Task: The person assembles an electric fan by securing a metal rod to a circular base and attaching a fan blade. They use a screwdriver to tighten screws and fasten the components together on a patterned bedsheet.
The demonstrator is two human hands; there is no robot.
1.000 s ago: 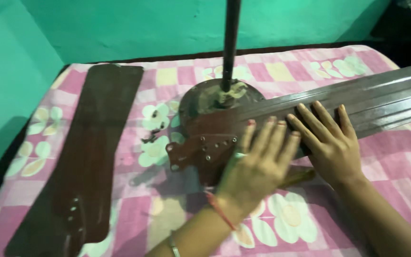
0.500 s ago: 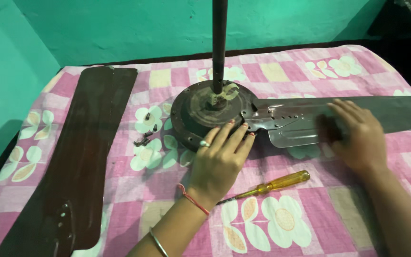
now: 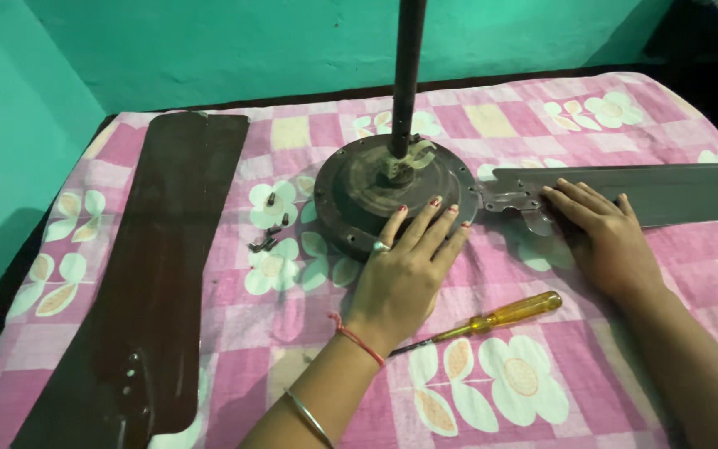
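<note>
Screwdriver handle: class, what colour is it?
The screwdriver handle is translucent amber-yellow, seen in the head view, the only one, lying on the cloth.

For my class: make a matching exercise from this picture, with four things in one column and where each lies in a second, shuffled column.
Things:
1. screwdriver
2. loose screws
3. detached blade
4. left hand

Places:
A. fingers resting on the motor housing
B. far left of the bedsheet
C. near edge, between the two forearms
D. between the detached blade and the motor housing

Pairs: 1-C, 2-D, 3-B, 4-A
</note>
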